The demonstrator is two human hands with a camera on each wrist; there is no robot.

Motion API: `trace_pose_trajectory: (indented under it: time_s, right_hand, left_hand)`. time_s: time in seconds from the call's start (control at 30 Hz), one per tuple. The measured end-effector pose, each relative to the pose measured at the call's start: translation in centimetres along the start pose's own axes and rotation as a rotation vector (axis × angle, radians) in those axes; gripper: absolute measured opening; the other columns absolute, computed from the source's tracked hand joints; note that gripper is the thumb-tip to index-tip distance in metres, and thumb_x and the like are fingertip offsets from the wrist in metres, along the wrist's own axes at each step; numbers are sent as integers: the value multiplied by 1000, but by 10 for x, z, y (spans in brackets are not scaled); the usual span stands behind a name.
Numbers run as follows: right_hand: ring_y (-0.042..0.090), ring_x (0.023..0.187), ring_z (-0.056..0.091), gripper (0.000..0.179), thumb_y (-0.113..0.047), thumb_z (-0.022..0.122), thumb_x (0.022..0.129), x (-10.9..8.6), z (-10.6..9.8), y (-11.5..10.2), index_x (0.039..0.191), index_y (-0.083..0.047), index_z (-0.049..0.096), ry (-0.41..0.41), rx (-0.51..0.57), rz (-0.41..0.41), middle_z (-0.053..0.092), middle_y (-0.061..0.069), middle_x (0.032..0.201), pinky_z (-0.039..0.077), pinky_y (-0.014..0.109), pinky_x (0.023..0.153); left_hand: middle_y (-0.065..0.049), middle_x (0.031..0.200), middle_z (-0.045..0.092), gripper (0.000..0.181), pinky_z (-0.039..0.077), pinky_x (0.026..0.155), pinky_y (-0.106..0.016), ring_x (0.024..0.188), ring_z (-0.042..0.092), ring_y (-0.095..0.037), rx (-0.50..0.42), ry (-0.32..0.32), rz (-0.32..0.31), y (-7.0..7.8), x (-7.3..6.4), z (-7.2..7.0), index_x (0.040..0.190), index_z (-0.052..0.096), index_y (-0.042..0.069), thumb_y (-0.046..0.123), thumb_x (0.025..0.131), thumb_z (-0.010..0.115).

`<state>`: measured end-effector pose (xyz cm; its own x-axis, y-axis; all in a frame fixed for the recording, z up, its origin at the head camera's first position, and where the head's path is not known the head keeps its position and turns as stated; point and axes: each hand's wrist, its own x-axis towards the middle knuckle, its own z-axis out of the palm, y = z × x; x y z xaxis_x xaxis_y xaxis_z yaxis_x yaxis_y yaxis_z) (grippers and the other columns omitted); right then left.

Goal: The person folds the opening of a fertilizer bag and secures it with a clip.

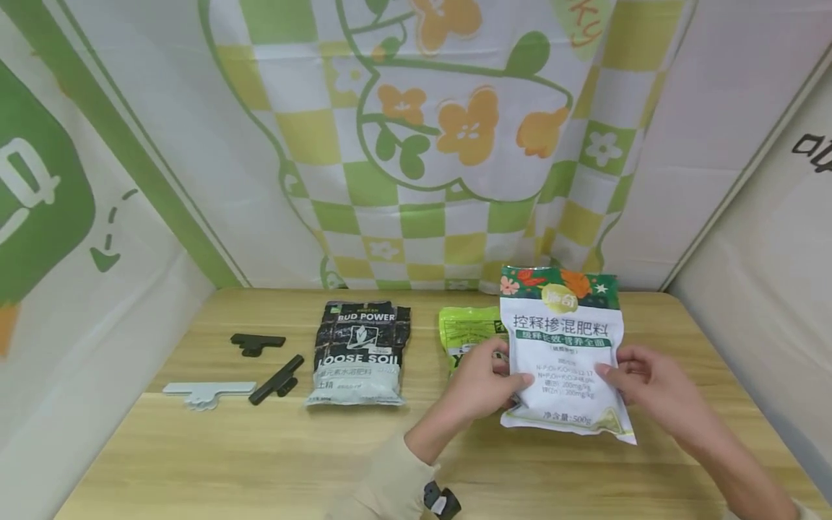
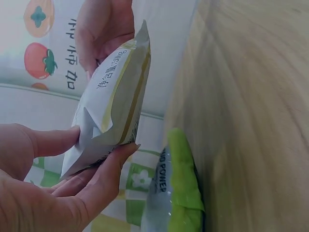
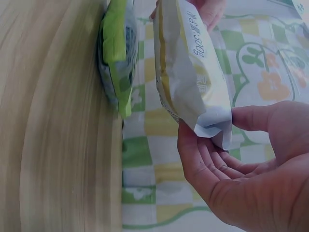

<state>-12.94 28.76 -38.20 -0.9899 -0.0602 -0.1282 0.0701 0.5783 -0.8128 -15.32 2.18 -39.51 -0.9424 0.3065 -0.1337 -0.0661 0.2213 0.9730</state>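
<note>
A white fertilizer bag [image 1: 564,361] with a green floral top band is held up off the table between both hands. My left hand [image 1: 484,379] grips its left side, thumb on the printed front and fingers behind. On the opposite edge my right hand [image 1: 656,383] pinches the bag the same way. Both wrist views show the bag's bottom [image 2: 133,104] with thumbs and fingers on either side of it. Partly hidden behind it, a bright green bag [image 1: 469,325] stands on the table, its green edge [image 3: 115,48] showing in the right wrist view.
A black and white bag of loose soil [image 1: 360,354] lies left of centre on the wooden table [image 1: 273,462]. Farther left are two black bag clips [image 1: 278,380] and a white bag clip [image 1: 209,390]. A checkered, flowered curtain [image 1: 429,238] hangs at the back.
</note>
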Motion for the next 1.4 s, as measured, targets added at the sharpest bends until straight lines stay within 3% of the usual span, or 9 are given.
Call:
trace_pose_trajectory:
  time_s: [0.37,0.57,0.83,1.07,1.4]
  right_hand:
    - [6,88,75,48,-22,77,98,-12,29,-5,132,8,63,-54,110,-59,77,12,106,62,24,78]
    - [5,87,75,45,-26,80,94,-18,42,-12,127,2,70,-87,71,-41,82,7,99,56,20,81]
    - [8,83,74,41,-23,88,86,-20,63,-14,117,-1,72,-112,96,-89,78,7,94,59,23,73]
    - [9,81,71,42,-24,90,82,-23,77,-12,111,-1,72,-126,99,-90,75,7,90,59,23,71]
    - [13,81,71,48,-20,91,81,-24,85,-14,115,3,68,-159,145,-93,74,11,96,63,25,72]
  left_hand:
    - [-17,99,80,38,67,69,-36,79,78,-23,-103,-18,-11,-19,-25,-28,120,62,4,1,87,81]
    - [-21,99,79,37,68,71,-36,88,80,-28,-107,-27,-2,-28,-37,-42,114,61,1,-4,84,81]
    - [-18,105,79,45,67,76,-33,94,78,-25,0,-30,36,-45,-53,-60,122,64,7,0,82,83]
    - [-16,108,78,54,66,77,-31,96,76,-24,23,-14,31,-54,-65,-68,131,65,9,2,81,84]
    - [-18,113,76,56,66,78,-28,100,76,-26,55,7,38,-58,-70,-72,131,66,5,0,79,85]
